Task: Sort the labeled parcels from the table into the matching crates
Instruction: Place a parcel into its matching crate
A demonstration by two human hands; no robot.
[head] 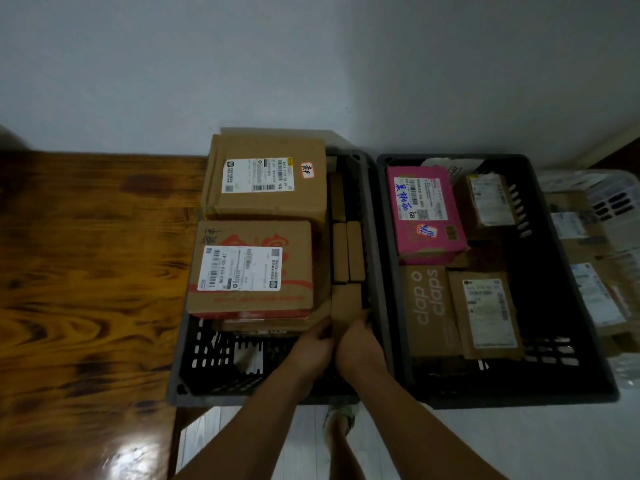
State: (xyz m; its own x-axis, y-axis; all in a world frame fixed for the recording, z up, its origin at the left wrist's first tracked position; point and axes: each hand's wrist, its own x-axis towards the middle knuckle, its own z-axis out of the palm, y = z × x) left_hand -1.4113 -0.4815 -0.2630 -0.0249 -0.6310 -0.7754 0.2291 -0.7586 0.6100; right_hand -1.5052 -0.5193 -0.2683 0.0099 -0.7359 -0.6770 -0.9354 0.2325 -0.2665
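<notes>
Two dark slotted crates stand side by side on the floor. The left crate [180,382] holds two large brown labeled boxes, one at the back [266,174] and one nearer [251,268], plus narrow brown boxes along its right side. My left hand [313,344] and my right hand [356,341] both grip a small brown parcel [346,301] at that crate's right side, low among the narrow boxes. The right crate [561,386] holds a pink box [427,216], a "clap o claps" box [427,306] and two brown labeled parcels.
A glossy wooden table [86,271] lies to the left, against the left crate. A clear plastic bin [595,237] with more labeled parcels stands at the far right. A pale wall runs behind. My foot [341,419] shows on the light floor below the crates.
</notes>
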